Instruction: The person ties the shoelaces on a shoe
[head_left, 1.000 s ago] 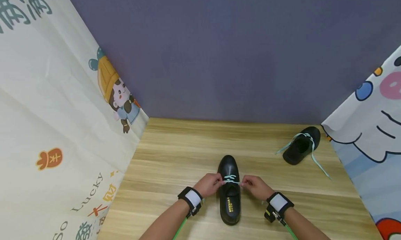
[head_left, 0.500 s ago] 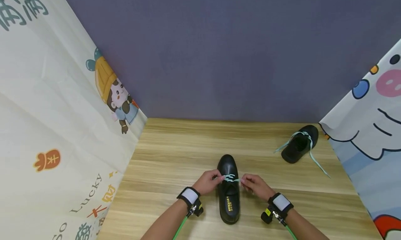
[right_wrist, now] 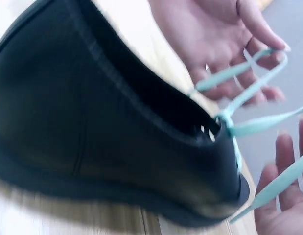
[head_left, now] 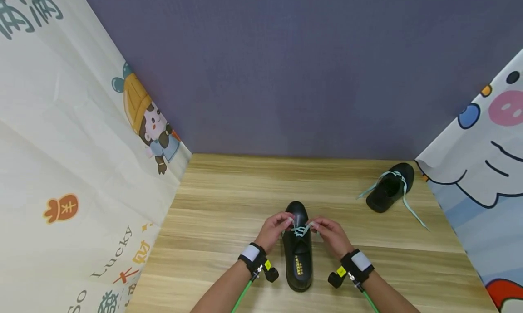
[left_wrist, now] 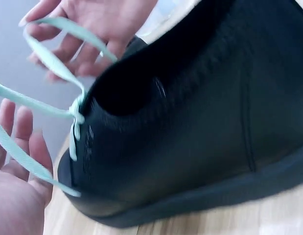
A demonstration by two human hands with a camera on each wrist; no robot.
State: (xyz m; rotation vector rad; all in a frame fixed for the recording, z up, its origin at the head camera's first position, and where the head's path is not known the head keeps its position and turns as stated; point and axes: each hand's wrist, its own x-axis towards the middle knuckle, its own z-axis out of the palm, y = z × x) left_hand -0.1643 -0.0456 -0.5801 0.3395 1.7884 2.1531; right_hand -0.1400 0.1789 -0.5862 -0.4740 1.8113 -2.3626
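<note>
A black leather shoe (head_left: 297,247) stands toe forward on the wooden surface, with mint-green shoelaces (head_left: 301,232) crossed at its front. To the shoe's left, my left hand (head_left: 273,232) pinches a lace between thumb and finger. On the other side my right hand (head_left: 332,236) pinches the other lace. The left wrist view shows the lace (left_wrist: 51,61) bent into a loop at the right hand's (left_wrist: 109,22) fingertips. Likewise, a lace loop (right_wrist: 259,81) rises to the left hand's (right_wrist: 205,34) fingertips in the right wrist view. The knot sits low between both loops.
A second black shoe (head_left: 386,190) lies at the back right, its mint laces loose on the wooden surface (head_left: 237,181). A dark blue-grey panel (head_left: 294,77) rises behind. Printed white cloths hang at the left (head_left: 90,145) and right.
Both hands have shifted slightly forward and turned inward. The laces, earlier drawn out sideways, now stand bent in loops at the fingertips. The shoes stay in place.
</note>
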